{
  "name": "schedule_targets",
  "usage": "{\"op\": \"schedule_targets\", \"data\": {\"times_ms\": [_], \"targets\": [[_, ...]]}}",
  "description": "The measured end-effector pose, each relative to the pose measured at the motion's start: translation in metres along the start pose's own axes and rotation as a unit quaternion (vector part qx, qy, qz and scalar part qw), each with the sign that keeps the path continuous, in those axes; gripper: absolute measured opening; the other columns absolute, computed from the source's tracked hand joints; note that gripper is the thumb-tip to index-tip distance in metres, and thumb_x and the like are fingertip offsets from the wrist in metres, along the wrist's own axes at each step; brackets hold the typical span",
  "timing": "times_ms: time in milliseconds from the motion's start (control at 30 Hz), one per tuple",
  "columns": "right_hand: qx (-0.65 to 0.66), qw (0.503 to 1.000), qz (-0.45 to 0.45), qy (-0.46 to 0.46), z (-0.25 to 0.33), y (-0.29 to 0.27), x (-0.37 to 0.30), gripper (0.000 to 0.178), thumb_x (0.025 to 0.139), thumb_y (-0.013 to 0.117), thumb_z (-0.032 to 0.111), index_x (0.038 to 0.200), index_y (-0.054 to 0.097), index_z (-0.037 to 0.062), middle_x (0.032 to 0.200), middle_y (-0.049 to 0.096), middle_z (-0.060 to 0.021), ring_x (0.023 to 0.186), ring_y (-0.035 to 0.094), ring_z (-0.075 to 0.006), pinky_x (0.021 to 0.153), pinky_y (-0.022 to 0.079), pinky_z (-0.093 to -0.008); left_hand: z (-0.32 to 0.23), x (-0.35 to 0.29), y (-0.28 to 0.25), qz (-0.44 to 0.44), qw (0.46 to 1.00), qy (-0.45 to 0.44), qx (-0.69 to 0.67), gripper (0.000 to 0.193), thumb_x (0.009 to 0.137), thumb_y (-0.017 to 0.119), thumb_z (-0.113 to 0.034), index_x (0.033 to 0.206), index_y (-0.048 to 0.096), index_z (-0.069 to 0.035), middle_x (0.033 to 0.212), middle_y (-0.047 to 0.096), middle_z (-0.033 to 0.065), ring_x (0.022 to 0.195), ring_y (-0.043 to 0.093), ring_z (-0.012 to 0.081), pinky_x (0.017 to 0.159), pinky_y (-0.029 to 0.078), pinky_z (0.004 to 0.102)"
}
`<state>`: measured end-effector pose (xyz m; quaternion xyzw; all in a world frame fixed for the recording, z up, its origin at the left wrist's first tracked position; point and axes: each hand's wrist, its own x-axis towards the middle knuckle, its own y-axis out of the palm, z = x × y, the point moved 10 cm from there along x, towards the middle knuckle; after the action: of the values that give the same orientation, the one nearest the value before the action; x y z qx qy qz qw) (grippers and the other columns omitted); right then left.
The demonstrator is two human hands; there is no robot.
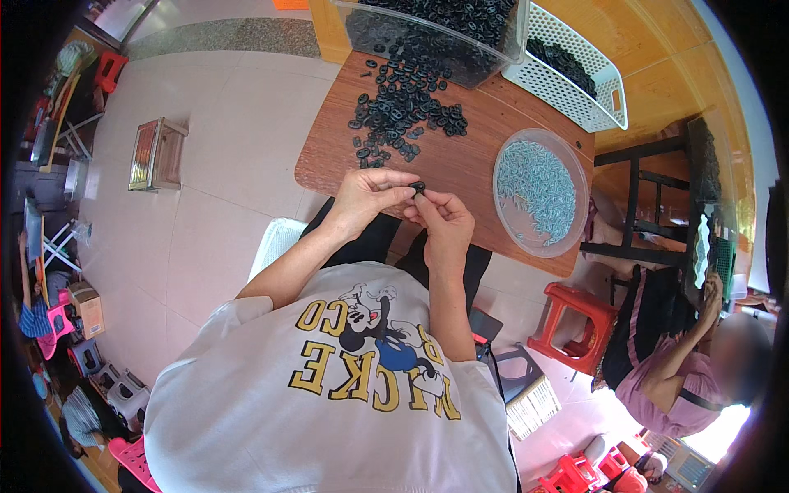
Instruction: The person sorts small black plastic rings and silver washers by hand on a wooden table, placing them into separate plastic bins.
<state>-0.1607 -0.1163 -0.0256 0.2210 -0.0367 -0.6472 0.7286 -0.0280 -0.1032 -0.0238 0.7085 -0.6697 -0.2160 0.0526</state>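
The person's left hand (367,197) and right hand (445,220) met just above the near edge of the desk (460,160), in front of the chest. Between them was a small black ring-shaped part (418,187), dark and matte, apparently rubber or plastic; finer detail was too small to tell. The fingers of both hands were closed together on this part, left thumb and forefinger from one side, right fingertips from the other.

The desk was a small reddish-brown wood-grain top with rounded corners. A loose pile of black rings (401,111), same in kind as the held one, lay spread over its far left portion, well apart from the hands. Behind the pile stood a clear rectangular plastic bin (427,37), filled with more black rings and overhanging the far edge. To its right sat a white perforated plastic basket (575,70), lattice-walled, with a darker batch of parts inside. On the right of the desk rested a round clear shallow dish (541,191) holding many small pale grey-blue slender pieces; whether metal or plastic could not be told.

The floor (222,164) was pale glossy tile. A red plastic stool (575,324) stood to the right, near a seated second person in a pink top (666,386). The wearer's shirt was white with a yellow-lettered cartoon print.
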Motion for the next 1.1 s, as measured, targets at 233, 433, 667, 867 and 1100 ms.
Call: {"op": "schedule_targets", "data": {"times_ms": [233, 433, 667, 867, 1100], "targets": [[0.008, 1.0, -0.011, -0.02, 0.0, 0.001, -0.005, 0.006, 0.083, 0.061, -0.003, 0.089, 0.062, -0.0031, 0.076, 0.066, -0.0109, 0.065, 0.065, -0.0152, 0.059, 0.051, -0.0229, -0.003, -0.008, -0.001, -0.024, 0.999, 0.022, -0.007, 0.022, 0.085, 0.061, -0.001, 0.106, 0.063, 0.004, 0.086, 0.067, 0.0112, 0.073, 0.066, 0.0149, 0.068, 0.057, 0.0262], [-0.001, 1.0, 0.009, -0.019, 0.001, 0.002, -0.006, 0.006, 0.083, 0.061, -0.003, 0.089, 0.062, -0.0032, 0.076, 0.066, -0.0113, 0.066, 0.065, -0.0161, 0.06, 0.051, -0.0227, -0.005, -0.01, -0.001, -0.024, 0.999, 0.03, 0.019, 0.019, 0.084, 0.062, 0.0, 0.102, 0.064, 0.005, 0.09, 0.065, 0.0123, 0.073, 0.066, 0.0158, 0.067, 0.056, 0.0268], [0.027, 0.999, 0.025, 0.007, -0.007, 0.004, -0.005, 0.017, 0.083, 0.061, -0.002, 0.1, 0.06, -0.0047, 0.081, 0.066, -0.0109, 0.071, 0.065, -0.0153, 0.064, 0.051, -0.0232, -0.003, -0.01, 0.001, 0.011, 0.999, -0.007, 0.044, 0.021, 0.083, 0.062, 0.0, 0.104, 0.063, 0.006, 0.089, 0.065, 0.0109, 0.074, 0.065, 0.015, 0.068, 0.055, 0.0261], [-0.016, 0.997, 0.076, -0.031, -0.005, 0.008, -0.005, 0.033, 0.084, 0.06, -0.002, 0.117, 0.057, -0.0037, 0.086, 0.066, -0.0084, 0.074, 0.063, -0.0132, 0.069, 0.051, -0.0231, -0.007, -0.008, 0.002, 0.038, 0.998, 0.014, 0.037, 0.023, 0.083, 0.061, 0.001, 0.106, 0.062, 0.006, 0.095, 0.062, 0.0097, 0.077, 0.065, 0.0155, 0.07, 0.055, 0.0257], [-0.019, 0.998, 0.049, -0.031, -0.006, 0.005, -0.008, 0.03, 0.085, 0.061, -0.001, 0.115, 0.059, -0.003, 0.088, 0.066, -0.0088, 0.074, 0.064, -0.0136, 0.07, 0.051, -0.0238, -0.009, -0.009, 0.005, 0.057, 0.996, 0.022, 0.061, 0.026, 0.084, 0.061, 0.001, 0.109, 0.062, 0.003, 0.098, 0.06, 0.0084, 0.079, 0.065, 0.0156, 0.072, 0.054, 0.0248]]}}
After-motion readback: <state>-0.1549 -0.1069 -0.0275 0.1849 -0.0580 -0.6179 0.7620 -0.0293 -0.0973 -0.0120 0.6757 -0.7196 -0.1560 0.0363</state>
